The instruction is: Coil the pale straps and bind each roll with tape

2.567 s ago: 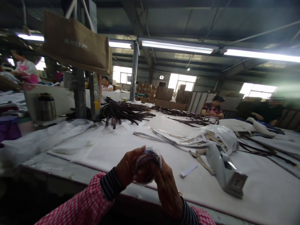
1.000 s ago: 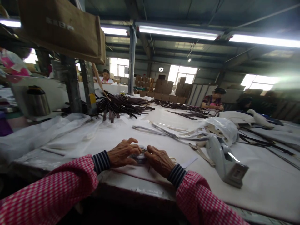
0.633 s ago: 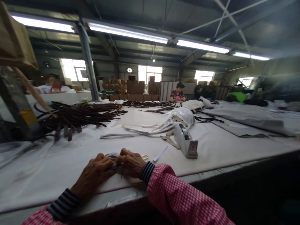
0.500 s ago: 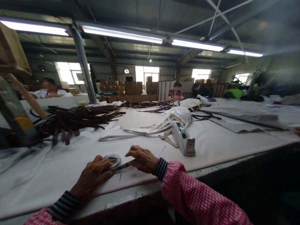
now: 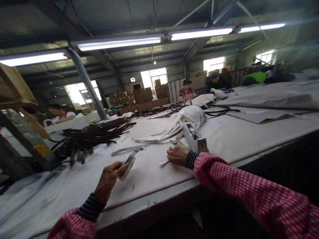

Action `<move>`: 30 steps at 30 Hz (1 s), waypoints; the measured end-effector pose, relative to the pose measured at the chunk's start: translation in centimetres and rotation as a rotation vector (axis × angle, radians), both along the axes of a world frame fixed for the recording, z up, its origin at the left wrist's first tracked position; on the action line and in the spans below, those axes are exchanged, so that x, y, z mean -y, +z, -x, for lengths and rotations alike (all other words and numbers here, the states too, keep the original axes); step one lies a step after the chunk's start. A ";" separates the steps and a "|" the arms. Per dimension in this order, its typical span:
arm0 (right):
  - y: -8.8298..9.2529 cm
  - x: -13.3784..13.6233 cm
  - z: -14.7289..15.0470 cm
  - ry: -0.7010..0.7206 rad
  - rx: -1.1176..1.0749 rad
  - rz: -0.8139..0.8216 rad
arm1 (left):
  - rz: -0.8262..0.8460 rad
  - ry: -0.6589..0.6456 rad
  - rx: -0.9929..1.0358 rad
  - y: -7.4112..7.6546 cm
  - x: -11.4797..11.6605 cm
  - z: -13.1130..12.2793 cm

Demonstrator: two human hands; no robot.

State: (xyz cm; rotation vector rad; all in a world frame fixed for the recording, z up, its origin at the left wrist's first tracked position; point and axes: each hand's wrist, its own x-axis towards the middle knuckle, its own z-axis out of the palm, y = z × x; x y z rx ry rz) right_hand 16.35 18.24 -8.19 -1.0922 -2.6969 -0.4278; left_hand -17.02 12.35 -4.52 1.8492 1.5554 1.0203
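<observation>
My left hand [image 5: 111, 179] is closed on a coiled grey-and-white strap [image 5: 127, 165], raised a little over the white-covered table and blurred by motion. Farther right, my right hand [image 5: 177, 155] rests low at the table with its fingers curled together. A thin white slip [image 5: 163, 163] sticks out from under those fingertips, which seem to pinch it. Just behind that hand stands a grey tape dispenser [image 5: 193, 137], partly covered by the sleeve. Pale straps [image 5: 147, 140] lie beyond both hands.
A heap of dark brown straps [image 5: 92, 132] covers the table's far left. A white plastic-wrapped bundle [image 5: 193, 114] and grey sheets [image 5: 264, 113] lie farther back. The table edge [image 5: 159, 196] runs close in front. Two co-workers sit across the table, another at left.
My left hand has lifted the coiled strap off the table and turned it upright. My right hand has let go of the strap and moved right to the white slip. The view has tilted.
</observation>
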 end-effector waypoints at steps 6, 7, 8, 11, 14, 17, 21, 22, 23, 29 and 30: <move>-1.6 -0.5 -0.8 -0.065 -0.084 -0.053 | -0.218 0.270 0.002 -3.8 -2.1 -3.6; -1.9 -0.6 -0.9 -0.082 -0.103 -0.059 | -0.240 0.294 -0.015 -4.4 -2.3 -4.0; -2.1 -0.6 -1.0 -0.093 -0.117 -0.062 | -0.259 0.311 -0.032 -4.9 -2.4 -4.2; -2.2 -0.5 -1.0 -0.094 -0.141 -0.065 | -0.287 0.314 -0.075 -5.3 -2.2 -4.6; -1.9 -0.1 -0.9 -0.083 -0.165 -0.067 | -0.289 0.310 -0.102 -5.1 -1.9 -4.7; -1.7 0.2 -1.0 -0.080 -0.202 -0.048 | -0.285 0.313 -0.112 -4.9 -1.9 -4.7; -1.8 0.3 -1.0 -0.087 -0.266 0.019 | -0.273 0.311 -0.092 -5.0 -1.9 -4.6; -1.8 0.3 -1.0 -0.094 -0.287 0.034 | -0.269 0.309 -0.078 -5.0 -1.9 -4.6; -1.9 0.2 -1.0 -0.102 -0.309 0.049 | -0.265 0.307 -0.060 -5.0 -1.9 -4.7; -1.6 0.1 -1.3 -0.158 -0.447 0.115 | -0.187 0.269 0.146 -4.0 -1.6 -5.1; -1.4 0.2 -1.3 -0.162 -0.467 0.112 | -0.156 0.255 0.202 -3.7 -1.4 -5.1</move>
